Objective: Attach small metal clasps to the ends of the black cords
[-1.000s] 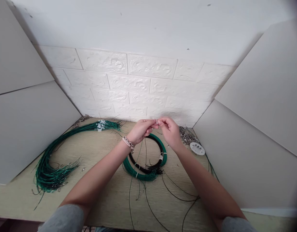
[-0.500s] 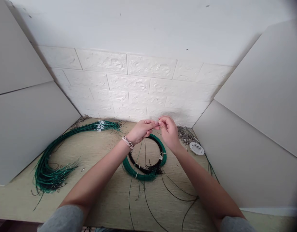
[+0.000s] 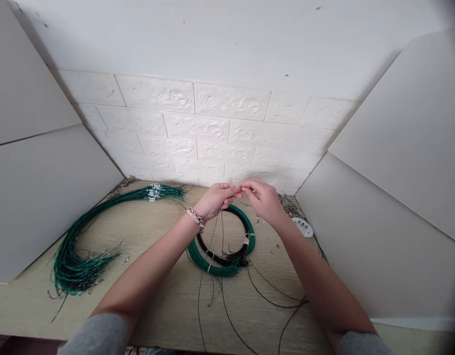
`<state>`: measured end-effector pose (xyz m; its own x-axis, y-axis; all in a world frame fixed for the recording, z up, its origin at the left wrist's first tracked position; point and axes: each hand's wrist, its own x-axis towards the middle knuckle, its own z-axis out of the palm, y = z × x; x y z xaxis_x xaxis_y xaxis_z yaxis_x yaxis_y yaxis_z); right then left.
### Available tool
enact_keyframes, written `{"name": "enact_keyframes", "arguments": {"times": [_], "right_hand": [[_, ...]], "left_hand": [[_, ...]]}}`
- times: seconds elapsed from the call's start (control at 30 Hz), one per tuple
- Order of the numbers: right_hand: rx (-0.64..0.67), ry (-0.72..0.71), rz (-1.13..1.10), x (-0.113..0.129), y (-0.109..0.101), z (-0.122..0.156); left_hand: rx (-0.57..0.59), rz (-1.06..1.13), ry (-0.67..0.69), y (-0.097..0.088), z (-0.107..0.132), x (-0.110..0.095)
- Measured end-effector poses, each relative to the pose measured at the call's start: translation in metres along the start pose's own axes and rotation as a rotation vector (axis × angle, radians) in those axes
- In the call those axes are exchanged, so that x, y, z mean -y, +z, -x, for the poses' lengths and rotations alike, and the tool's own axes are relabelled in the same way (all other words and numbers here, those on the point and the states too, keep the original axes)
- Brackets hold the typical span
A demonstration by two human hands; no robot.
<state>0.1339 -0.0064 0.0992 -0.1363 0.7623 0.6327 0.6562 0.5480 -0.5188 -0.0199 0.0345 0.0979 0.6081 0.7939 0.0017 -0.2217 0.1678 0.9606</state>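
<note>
My left hand (image 3: 217,199) and my right hand (image 3: 264,199) meet fingertip to fingertip above the back of the wooden table (image 3: 160,301). Both pinch the top ends of thin dark cords (image 3: 220,231) that hang down from the fingers; a tiny part between the fingertips is too small to name. A bracelet (image 3: 196,218) sits on my left wrist. Below the hands lies a coil of green and black cord (image 3: 223,246).
A long bundle of green cords (image 3: 83,236) with white tags curves along the table's left side. A small white dish (image 3: 301,226) and a pile of small metal bits (image 3: 286,203) lie at the back right. Loose dark cords trail toward the front edge. Grey panels close both sides.
My right hand has turned and shifted slightly right, its back now toward me. The left hand and the hanging cords have stayed in place.
</note>
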Motion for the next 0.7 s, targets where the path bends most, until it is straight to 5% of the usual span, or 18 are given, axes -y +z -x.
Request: {"name": "enact_keyframes", "arguments": {"times": [0.7], "right_hand": [[0.131, -0.097, 0.273, 0.0049, -0.0082, 0.0007]], "left_hand": [[0.068, 0.124, -0.113, -0.004, -0.0031, 0.0029]]}}
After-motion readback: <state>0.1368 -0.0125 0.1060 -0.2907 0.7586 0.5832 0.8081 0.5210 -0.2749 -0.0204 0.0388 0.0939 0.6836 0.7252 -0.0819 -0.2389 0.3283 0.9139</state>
